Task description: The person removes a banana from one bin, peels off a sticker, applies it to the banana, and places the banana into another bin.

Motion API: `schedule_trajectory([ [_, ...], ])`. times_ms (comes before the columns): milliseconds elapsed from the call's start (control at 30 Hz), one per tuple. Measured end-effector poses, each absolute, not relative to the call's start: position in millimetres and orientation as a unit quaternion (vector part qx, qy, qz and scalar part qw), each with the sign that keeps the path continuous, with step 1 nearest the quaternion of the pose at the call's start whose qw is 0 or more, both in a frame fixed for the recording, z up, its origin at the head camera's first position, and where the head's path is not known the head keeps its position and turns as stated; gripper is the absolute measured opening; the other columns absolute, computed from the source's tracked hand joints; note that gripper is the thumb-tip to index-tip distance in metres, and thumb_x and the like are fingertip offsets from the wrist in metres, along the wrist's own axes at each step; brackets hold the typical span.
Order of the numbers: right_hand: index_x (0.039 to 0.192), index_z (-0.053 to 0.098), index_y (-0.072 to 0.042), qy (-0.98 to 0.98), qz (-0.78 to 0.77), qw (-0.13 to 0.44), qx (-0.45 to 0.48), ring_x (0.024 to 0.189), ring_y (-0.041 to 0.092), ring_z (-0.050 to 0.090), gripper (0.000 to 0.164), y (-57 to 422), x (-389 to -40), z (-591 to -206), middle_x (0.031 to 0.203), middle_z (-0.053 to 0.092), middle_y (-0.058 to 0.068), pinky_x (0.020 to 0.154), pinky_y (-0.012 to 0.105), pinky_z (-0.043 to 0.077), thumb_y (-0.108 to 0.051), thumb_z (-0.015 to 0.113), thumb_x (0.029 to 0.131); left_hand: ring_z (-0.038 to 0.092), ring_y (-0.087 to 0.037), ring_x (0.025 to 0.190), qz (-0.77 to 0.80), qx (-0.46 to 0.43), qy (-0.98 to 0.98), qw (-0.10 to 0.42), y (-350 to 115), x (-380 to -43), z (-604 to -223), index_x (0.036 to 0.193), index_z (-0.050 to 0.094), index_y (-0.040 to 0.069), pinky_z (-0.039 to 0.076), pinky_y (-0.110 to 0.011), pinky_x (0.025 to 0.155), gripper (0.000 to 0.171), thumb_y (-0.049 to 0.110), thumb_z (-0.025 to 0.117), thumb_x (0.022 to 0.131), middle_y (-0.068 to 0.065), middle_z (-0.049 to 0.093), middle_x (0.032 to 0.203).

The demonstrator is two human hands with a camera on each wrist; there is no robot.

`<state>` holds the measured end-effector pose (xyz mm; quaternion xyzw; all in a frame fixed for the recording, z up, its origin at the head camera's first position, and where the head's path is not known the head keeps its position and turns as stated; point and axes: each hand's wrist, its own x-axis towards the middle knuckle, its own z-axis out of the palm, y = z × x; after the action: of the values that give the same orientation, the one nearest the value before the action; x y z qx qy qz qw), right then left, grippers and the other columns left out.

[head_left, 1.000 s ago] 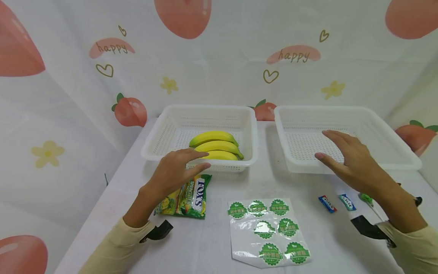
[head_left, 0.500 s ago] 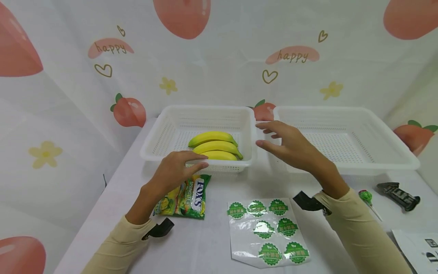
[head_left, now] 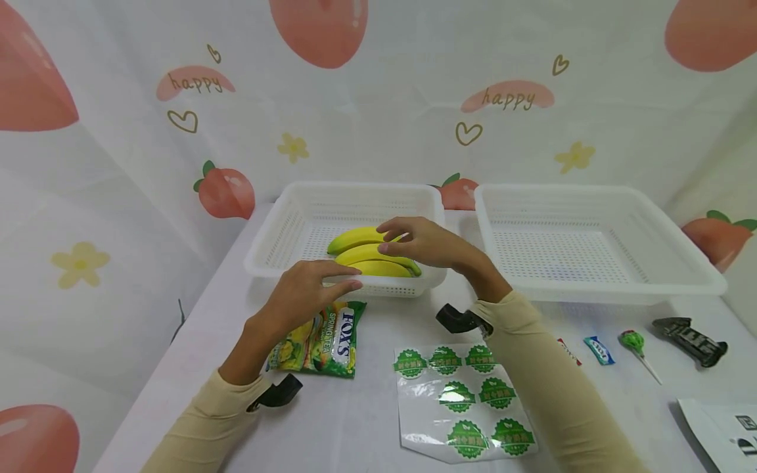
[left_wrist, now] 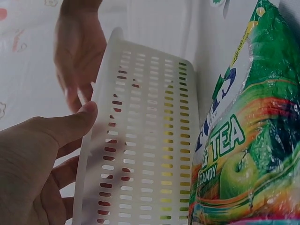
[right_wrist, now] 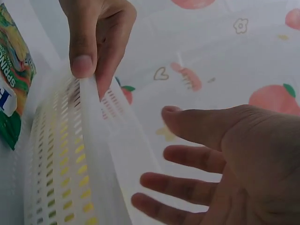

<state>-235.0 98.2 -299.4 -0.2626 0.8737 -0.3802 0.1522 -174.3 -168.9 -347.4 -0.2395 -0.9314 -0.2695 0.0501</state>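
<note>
Several yellow bananas [head_left: 369, 254] lie in the left white plastic basket [head_left: 278, 223]. My left hand [head_left: 301, 289] holds this basket's front rim near the left corner, thumb on the outside and fingers over the inside. Above the bananas, my right hand [head_left: 428, 243] reaches in over the basket, its fingers relaxed and spread with nothing between them; it overlaps the ends of the bananas in the head view. Below the left hand lies a green bag of FOX'S Spring Tea candy [head_left: 322, 338], partly hidden by that hand and wrist. The left wrist view shows the basket's slotted wall [left_wrist: 145, 136] close up.
A second white basket [head_left: 597, 292] stands at the right. Before it lie a wrapped blue candy [head_left: 600, 350], a green lollipop [head_left: 632, 340] and a black packet [head_left: 692, 340]. A sheet of green stickers [head_left: 426, 414] lies front centre, a white printed sheet [head_left: 718, 427] front right.
My right hand has moved left from the front of the right basket, past the gap, to above the bananas. My left hand has stayed at the rim.
</note>
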Motion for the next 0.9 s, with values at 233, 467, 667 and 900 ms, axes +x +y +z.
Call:
schedule_trajectory([
  [233, 0.156, 0.050, -0.011, 0.868, -0.371, 0.251, -0.216, 0.136, 0.035, 0.054, 0.063, 81.6, -250.7, -314.3, 0.154, 0.054, 0.016, 0.108, 0.054, 0.051, -0.041, 0.066, 0.103, 0.069, -0.028, 0.124, -0.266, -0.241, -0.932, 0.050, -168.3, -173.9, -347.2, 0.127, 0.080, 0.020, 0.053, -0.053, 0.104, 0.038, 0.045, 0.074, 0.099, 0.000, 0.078, 0.126],
  [467, 0.156, 0.050, -0.012, 0.865, -0.368, 0.287, -0.186, 0.129, 0.033, 0.056, 0.064, 72.8, -258.7, -322.4, 0.152, 0.054, 0.013, 0.102, 0.054, 0.055, -0.042, 0.067, 0.102, 0.069, -0.028, 0.123, -0.267, -0.240, -0.932, 0.054, -168.2, -174.5, -346.9, 0.126, 0.080, 0.020, 0.053, -0.054, 0.104, 0.037, 0.044, 0.074, 0.099, 0.000, 0.078, 0.125],
  [667, 0.154, 0.054, -0.013, 0.882, -0.318, 0.303, -0.171, 0.128, 0.033, 0.059, 0.057, 65.0, -262.4, -327.6, 0.155, 0.054, 0.013, 0.099, 0.054, 0.058, -0.032, 0.070, 0.102, 0.070, -0.027, 0.122, -0.271, -0.237, -0.931, 0.054, -167.9, -174.3, -346.5, 0.125, 0.081, 0.021, 0.055, -0.052, 0.101, 0.036, 0.044, 0.075, 0.098, 0.001, 0.078, 0.124],
  [900, 0.149, 0.062, -0.010, 0.912, -0.247, 0.256, -0.205, 0.113, 0.028, 0.061, 0.052, 62.6, -262.9, -333.1, 0.143, 0.063, 0.014, 0.097, 0.039, 0.058, -0.013, 0.072, 0.098, 0.069, -0.027, 0.123, -0.273, -0.232, -0.932, 0.056, -167.7, -173.6, -346.9, 0.125, 0.081, 0.022, 0.053, -0.052, 0.102, 0.035, 0.043, 0.076, 0.098, 0.002, 0.078, 0.124],
])
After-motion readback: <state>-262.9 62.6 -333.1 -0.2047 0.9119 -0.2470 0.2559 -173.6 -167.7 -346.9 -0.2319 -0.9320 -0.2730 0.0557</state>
